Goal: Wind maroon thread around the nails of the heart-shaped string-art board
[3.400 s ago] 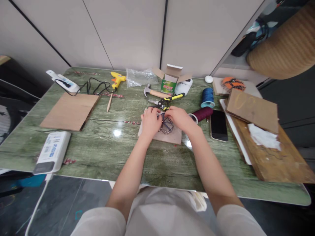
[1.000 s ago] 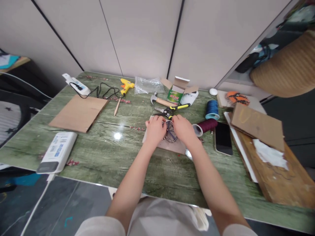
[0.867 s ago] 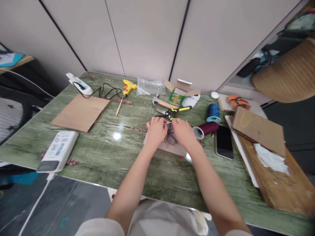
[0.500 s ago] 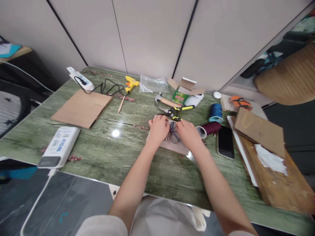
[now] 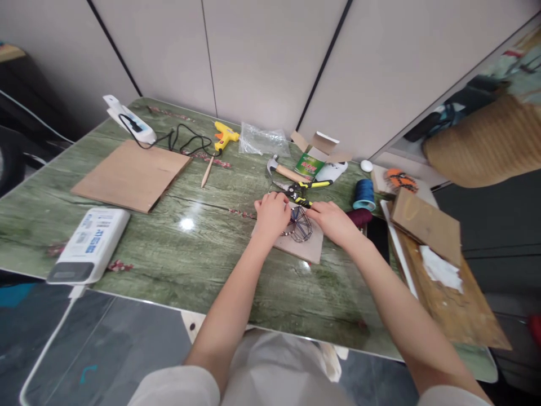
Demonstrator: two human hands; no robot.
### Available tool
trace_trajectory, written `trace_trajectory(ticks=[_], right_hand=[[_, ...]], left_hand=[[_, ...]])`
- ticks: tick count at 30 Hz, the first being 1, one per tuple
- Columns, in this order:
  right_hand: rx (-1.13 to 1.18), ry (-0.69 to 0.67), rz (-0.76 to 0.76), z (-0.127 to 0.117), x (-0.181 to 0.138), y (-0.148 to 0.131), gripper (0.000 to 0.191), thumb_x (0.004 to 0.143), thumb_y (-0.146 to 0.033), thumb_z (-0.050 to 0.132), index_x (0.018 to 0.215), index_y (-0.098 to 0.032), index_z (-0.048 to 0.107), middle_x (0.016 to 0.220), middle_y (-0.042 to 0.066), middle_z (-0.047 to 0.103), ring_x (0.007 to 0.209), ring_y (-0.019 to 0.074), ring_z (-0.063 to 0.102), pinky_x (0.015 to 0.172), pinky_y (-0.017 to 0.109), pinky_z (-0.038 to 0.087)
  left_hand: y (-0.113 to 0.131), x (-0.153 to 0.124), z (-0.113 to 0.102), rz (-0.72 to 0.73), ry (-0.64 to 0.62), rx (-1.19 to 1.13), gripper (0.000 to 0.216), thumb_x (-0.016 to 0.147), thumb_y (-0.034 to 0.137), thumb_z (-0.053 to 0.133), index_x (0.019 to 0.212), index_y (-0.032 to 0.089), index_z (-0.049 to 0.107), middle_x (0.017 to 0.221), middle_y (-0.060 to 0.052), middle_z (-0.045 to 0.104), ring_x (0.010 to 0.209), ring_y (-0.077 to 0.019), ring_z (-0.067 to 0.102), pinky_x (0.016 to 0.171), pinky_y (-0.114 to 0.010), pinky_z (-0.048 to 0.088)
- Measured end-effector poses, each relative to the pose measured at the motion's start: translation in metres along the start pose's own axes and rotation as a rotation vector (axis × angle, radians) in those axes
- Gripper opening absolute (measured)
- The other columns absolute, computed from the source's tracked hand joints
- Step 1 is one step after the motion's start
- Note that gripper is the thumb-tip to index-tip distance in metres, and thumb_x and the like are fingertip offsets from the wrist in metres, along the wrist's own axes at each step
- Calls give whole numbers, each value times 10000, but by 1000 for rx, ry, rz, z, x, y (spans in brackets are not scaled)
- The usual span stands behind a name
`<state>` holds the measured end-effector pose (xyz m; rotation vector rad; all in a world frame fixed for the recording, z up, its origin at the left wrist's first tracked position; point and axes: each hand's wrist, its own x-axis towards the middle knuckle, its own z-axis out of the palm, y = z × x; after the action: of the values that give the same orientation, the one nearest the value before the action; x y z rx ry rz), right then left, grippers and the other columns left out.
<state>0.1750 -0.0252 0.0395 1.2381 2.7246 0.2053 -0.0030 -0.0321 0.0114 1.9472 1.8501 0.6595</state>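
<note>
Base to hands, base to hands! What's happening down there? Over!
Left hand and right hand both at the dark wire cage. Cage on a small wooden board. Yellow-handled pliers just beyond the fingers. Over.

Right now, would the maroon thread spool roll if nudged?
Probably: the maroon thread spool lies on its side on the glossy tabletop, so a push would likely roll it. Wound thread looks light, so it may travel; the phone beside it might stop it.

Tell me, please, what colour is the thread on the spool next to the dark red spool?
The thread spool is dark blue, and it shows clearly in the head view.
</note>
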Motion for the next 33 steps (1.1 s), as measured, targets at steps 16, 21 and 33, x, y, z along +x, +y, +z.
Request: trace_trajectory(ticks=[16,21,33], right_hand=[[355,201,284,39,-7,7,199,890,-280,451,899,-185,625,880,69,586,866,192,492,755,294,323],[538,103,271,40,11,20,164,852,-240,476,833,-153,612,820,60,595,823,175,516,770,281,363],[389,-242,361,9,34,16,240,863,-271,441,839,-159,651,901,118,659,806,196,577,708,279,378]], left_hand=[[2,-1,6,129,-75,6,159,875,274,455,967,213,570,1080,-68,585,1080,-218,480,909,-377,326],[3,1,6,113,-50,21,153,873,250,447,957,216,571,1063,-60,591,1069,-214,482,896,-373,330],[4,1,4,116,-48,45,157,867,253,450,962,219,571,1051,-60,595,1061,-221,484,879,-378,337]])
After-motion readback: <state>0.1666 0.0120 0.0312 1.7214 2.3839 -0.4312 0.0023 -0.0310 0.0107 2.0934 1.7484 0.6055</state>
